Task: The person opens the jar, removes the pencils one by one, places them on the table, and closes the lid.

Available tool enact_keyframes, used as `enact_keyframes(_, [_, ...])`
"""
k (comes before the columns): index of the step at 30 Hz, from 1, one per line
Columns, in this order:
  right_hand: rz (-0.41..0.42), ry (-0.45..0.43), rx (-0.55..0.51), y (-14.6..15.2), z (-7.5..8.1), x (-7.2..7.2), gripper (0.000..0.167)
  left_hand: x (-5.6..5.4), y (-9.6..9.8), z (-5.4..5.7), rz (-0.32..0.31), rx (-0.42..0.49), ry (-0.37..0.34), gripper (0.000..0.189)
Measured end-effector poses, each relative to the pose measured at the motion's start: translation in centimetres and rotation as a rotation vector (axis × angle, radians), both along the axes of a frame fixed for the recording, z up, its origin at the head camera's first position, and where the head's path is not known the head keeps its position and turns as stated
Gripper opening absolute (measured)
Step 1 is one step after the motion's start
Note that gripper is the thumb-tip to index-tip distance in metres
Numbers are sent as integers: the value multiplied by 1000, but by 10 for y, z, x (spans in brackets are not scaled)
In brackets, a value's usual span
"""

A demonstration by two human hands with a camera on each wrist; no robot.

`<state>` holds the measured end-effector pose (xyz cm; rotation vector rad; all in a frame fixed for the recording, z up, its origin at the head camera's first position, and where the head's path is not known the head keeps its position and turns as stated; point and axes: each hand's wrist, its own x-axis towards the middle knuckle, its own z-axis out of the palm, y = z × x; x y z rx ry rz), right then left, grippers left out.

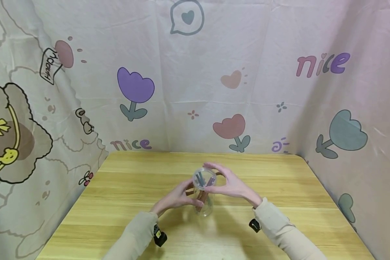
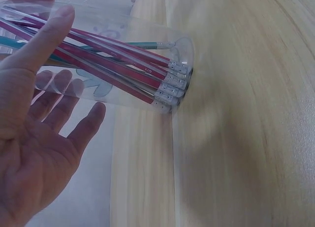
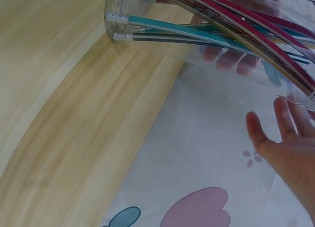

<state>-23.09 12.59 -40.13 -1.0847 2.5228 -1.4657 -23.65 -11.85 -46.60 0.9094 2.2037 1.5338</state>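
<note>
A clear plastic jar (image 1: 206, 211) stands upright on the wooden table, with a round clear lid (image 1: 199, 170) at its top. Inside it lean several pencils (image 2: 118, 64), red and teal ones among them, their eraser ends at the bottom. My left hand (image 1: 178, 198) holds the jar's side, thumb at the near side and fingers curving behind. Up at the top, my right hand (image 1: 232, 185) grips the lid's rim between the thumb in front and fingers at the back. Through the clear wall, left-hand fingers show in the right wrist view.
The light wood table (image 1: 117, 209) ends at a back edge against a printed cloth (image 1: 188, 72). More cloth hangs along the left and right sides. A small black camera (image 1: 160, 236) sits on the left wrist, and another black camera (image 1: 255, 225) on the right.
</note>
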Motion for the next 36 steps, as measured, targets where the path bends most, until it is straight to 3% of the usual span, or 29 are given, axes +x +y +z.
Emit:
enact_keyframes(6, [-88,95,23,-7,0,2,92,-2,0,0,-13,3,8,83])
enact_keyframes(11, [-156,138,11,-14,-1,4,84,-2,0,2,-6,-8,6,83])
enact_keyframes(17, [-137,116,-19,-11,-1,4,74,1,0,2,-1,-9,-8,85])
enact_keyframes(24, [-73,65,24,-5,2,5,82,1,0,1,0,5,6,83])
enact_keyframes(29, [-128,105,50,-10,3,6,90,0,-1,1,-4,6,15,84])
enact_keyframes(36, [-165,127,44,-12,3,6,76,-1,-1,1,-3,-10,23,82])
